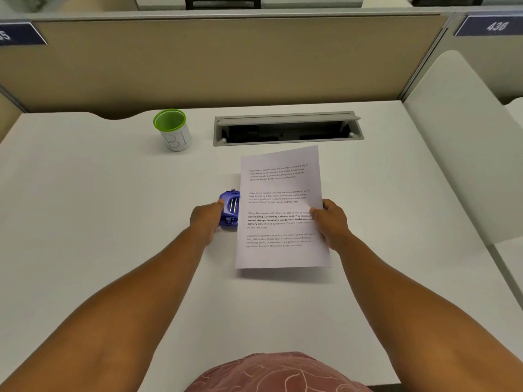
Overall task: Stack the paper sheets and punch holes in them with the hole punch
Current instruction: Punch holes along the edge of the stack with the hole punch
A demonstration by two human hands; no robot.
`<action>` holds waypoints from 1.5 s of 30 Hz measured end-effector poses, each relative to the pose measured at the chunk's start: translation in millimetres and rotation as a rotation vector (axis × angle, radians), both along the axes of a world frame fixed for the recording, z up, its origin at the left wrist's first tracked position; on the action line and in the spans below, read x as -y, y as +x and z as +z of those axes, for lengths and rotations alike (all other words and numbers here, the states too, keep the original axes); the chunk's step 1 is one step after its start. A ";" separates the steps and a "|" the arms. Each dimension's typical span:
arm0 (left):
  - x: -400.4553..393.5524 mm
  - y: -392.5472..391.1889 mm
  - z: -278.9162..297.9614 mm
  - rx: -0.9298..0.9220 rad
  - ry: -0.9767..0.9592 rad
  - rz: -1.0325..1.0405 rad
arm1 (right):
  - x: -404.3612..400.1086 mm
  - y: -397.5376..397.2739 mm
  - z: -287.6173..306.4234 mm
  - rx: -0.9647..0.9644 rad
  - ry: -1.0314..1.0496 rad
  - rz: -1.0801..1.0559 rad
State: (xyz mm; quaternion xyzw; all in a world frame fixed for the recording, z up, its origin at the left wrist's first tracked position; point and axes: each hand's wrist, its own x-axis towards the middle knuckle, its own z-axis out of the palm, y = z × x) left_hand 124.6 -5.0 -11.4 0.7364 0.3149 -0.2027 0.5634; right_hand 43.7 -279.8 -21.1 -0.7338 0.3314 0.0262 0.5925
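Note:
A stack of white printed paper sheets is held slightly above the white desk, its left edge over the blue hole punch. My right hand grips the stack's right edge, thumb on top. My left hand wraps around the left side of the hole punch, which rests on the desk. The punch's right part is hidden under the paper. I cannot tell how many sheets are in the stack.
A green-rimmed white cup stands at the back left of the desk. An open grey cable tray is set into the desk behind the paper. A beige partition closes the far side.

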 end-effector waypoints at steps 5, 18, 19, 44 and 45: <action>9.5 -3.1 -0.6 0.006 0.027 -0.015 | -0.1 -1.3 -1.6 0.003 -0.022 -0.004; 9.5 -6.4 2.0 0.048 0.087 -0.084 | -3.8 -3.7 -2.9 0.027 -0.042 0.039; 9.7 -6.6 2.4 0.049 0.091 -0.084 | -4.0 -3.4 -2.8 0.028 -0.039 0.047; 6.6 -11.9 0.4 0.019 -0.004 -0.059 | -7.6 -4.1 -7.1 -0.001 -0.013 0.076; 6.4 -12.4 0.0 0.018 0.007 -0.062 | -7.2 -4.4 -7.3 -0.001 -0.018 0.081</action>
